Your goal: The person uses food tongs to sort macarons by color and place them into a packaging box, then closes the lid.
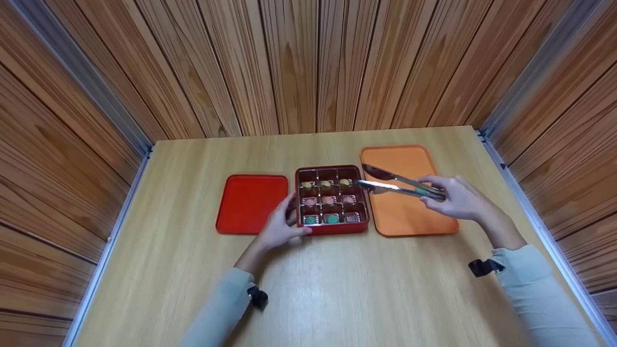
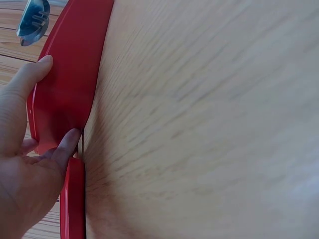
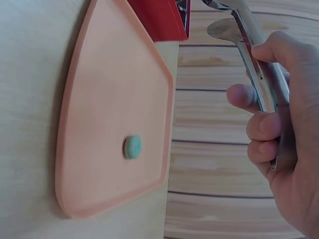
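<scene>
The left hand [image 1: 282,227] is gripping the near-left corner of the red compartment box [image 1: 332,230], which is sitting at mid-bench [image 1: 337,289] between a red lid [image 1: 250,202] and an orange tray [image 1: 409,212]. The right hand [image 1: 458,197] is grasping metal tongs [image 1: 385,184], their tips parted over the box's far-right cell. A green piece [image 3: 132,147] is lying on the tray.

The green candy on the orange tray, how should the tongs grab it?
Come straight down from above with the tongs and pinch the green candy across its round sides. It looks like a small disc lying flat on the orange tray, with bare tray all round it.
</scene>
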{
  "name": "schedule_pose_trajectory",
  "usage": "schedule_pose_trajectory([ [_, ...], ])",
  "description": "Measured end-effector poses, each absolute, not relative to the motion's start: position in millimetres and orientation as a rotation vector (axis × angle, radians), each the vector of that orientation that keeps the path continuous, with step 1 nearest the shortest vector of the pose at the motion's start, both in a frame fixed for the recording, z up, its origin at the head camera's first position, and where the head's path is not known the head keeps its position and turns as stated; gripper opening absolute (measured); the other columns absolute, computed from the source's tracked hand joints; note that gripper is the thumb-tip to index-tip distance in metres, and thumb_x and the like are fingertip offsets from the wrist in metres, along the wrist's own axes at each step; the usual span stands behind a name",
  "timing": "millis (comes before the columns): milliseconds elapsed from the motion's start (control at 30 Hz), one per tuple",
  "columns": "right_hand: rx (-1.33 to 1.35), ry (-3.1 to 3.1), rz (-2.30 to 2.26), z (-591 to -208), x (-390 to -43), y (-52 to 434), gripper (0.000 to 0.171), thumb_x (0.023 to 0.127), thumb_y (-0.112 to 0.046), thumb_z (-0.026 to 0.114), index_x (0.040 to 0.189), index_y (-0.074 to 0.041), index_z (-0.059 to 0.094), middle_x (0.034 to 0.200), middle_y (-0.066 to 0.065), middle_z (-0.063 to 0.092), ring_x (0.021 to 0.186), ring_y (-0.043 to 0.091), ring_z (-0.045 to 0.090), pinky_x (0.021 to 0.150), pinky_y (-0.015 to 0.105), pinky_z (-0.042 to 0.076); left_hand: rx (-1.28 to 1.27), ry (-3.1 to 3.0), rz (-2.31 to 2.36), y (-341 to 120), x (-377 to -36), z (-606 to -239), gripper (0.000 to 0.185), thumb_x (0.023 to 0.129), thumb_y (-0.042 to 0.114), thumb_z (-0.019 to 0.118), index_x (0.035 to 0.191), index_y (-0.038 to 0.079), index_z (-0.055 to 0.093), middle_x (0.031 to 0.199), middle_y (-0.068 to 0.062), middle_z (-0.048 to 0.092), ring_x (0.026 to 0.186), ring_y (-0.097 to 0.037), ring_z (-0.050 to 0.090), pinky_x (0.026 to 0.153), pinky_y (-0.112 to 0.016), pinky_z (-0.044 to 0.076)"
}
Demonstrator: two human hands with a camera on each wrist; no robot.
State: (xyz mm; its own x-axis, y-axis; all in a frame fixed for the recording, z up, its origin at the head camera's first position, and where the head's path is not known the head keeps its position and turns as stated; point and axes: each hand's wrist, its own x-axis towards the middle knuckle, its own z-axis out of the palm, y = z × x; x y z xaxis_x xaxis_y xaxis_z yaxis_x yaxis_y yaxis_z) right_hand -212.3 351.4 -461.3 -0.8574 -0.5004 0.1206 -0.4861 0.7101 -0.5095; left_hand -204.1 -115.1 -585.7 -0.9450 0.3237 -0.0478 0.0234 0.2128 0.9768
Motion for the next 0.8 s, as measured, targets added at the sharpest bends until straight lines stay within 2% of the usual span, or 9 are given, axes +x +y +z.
schedule_pose_trajectory([
  [200, -0.790, 2.945, -0.850, -464.0, -210.1, 369.9, 0.043, 0.102, -0.012, 0.080, 0.142, 0.000, 0.072, 0.064, -0.009, 0.057, 0.049, -0.005, 0.038, 0.044, 0.020, 0.034, 0.335, 2.226, 1.820, -114.8, -203.7, -584.5, 0.118, 0.088, 0.004, 0.095, 0.180, 0.006, 0.021, 0.179, -0.024, 0.041, 0.170, -0.042, 0.040, 0.135, -0.051, 0.044],
  [433, -0.666, 2.960, -0.794, -469.3, -208.8, 390.9, 0.042, 0.104, -0.015, 0.078, 0.142, 0.001, 0.071, 0.077, 0.001, 0.070, 0.054, -0.002, 0.045, 0.046, 0.022, 0.037, 0.342, 2.225, 1.817, -114.4, -203.8, -584.2, 0.119, 0.087, 0.003, 0.095, 0.180, 0.004, 0.020, 0.179, -0.025, 0.040, 0.169, -0.044, 0.040, 0.133, -0.050, 0.047],
  [800, -0.615, 3.041, -0.704, -481.7, -205.8, 424.8, 0.033, 0.102, -0.015, 0.081, 0.133, -0.007, 0.076, 0.069, -0.009, 0.058, 0.050, -0.005, 0.036, 0.045, 0.021, 0.032, 0.347, 2.231, 1.813, -115.2, -204.3, -585.7, 0.118, 0.088, 0.005, 0.095, 0.179, 0.003, 0.020, 0.180, -0.026, 0.039, 0.168, -0.045, 0.041, 0.133, -0.055, 0.046],
])
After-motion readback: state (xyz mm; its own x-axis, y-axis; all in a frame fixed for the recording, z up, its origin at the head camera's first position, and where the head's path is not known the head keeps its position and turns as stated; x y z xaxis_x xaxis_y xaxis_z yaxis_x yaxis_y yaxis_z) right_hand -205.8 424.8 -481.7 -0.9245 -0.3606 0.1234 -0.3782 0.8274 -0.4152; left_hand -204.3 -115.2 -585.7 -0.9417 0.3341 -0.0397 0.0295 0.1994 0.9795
